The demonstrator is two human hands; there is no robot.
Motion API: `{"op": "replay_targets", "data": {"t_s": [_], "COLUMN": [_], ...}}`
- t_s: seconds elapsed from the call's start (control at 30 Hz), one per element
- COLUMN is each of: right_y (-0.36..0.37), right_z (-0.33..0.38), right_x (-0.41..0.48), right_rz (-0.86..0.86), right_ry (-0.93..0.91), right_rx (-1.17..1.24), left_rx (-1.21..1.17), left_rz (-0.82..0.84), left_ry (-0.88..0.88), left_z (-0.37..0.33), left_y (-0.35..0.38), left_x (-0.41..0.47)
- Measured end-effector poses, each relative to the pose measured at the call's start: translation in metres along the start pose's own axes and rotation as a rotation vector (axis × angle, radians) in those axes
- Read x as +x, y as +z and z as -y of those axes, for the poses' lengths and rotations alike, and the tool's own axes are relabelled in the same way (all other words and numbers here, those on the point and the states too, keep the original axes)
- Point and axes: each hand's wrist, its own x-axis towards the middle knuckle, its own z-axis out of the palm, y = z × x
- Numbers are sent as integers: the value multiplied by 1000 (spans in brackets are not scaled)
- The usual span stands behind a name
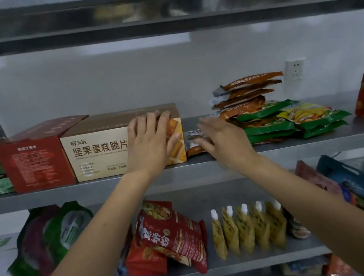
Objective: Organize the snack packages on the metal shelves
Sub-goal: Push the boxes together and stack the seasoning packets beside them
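Midway through tidying, the left hand point(150, 143) braces open-fingered on the cake box point(98, 149) while the empty, flat right hand point(222, 140) hovers over a loose packet point(190, 135), likely its next pinch.

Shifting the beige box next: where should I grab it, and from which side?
Probably the beige box by its right end, from the front: its left end sits against the red box, while only a low packet lies beside the right. The left hand rests on that corner.
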Motion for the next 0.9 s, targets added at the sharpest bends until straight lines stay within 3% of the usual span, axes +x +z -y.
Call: {"op": "replay_targets", "data": {"t_s": [0.07,0.1,0.17,0.3,0.37,0.63,0.9], "right_y": [-12,-21,-37,-50,-46,-38,-28], "right_z": [-9,-16,-32,-49,-46,-38,0], "right_x": [2,8,23,43,46,56,51], "right_rz": [-346,-400,-322,129,235,131,24], "right_ry": [-135,-147,-53,145,154,124,-12], "right_rx": [-97,-144,-212,-391,-476,-572,-393], "left_rx": [-10,-13,-12,-14,-11,6,12], "left_rz": [2,5,15,31,30,26,13], "left_ry": [-2,-4,-6,-8,-10,-7,-13], "left_z": [0,0,0,-1,-2,-2,-3], "left_y": [0,0,0,-1,-1,-1,-1], "left_x": [0,0,0,1,1,0,0]}}
